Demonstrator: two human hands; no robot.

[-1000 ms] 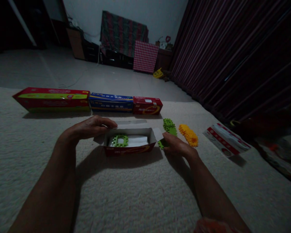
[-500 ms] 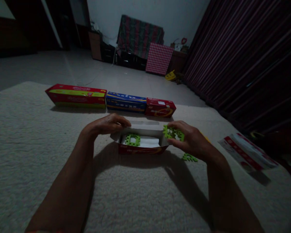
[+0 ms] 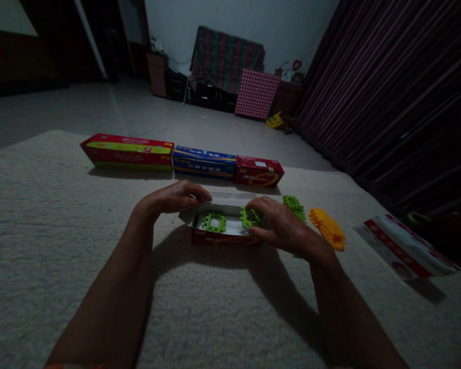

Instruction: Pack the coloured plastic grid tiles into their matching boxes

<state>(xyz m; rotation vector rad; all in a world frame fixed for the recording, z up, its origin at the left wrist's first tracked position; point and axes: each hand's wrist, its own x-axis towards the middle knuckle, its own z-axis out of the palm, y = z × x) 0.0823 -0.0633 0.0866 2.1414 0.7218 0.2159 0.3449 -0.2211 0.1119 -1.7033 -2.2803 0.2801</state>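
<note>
An open red cardboard box (image 3: 225, 240) with a white inside stands on the pale quilted mat in front of me. My left hand (image 3: 179, 197) grips the raised flap at the box's back left corner. Inside, toward the left, lies a green toothed plastic building piece (image 3: 214, 223) with an opening in its middle. My right hand (image 3: 278, 223) reaches over the box's right end, its thumb and fingers around another green building piece (image 3: 247, 218) at the box opening. More green pieces (image 3: 294, 206) and a stack of orange building pieces (image 3: 328, 229) lie right of the box, partly behind my right hand.
Beyond the open box, a red and yellow-green box (image 3: 130, 154), a blue box (image 3: 204, 163) and a closed red box (image 3: 258, 171) stand end to end. A white and red package (image 3: 405, 248) lies at the right. A dark curtain (image 3: 372, 66) hangs along the right side.
My right hand has moved left and brought its green piece from the box's right edge to over the inside. The orange stack has come into fuller view. My left hand stays on the flap.
</note>
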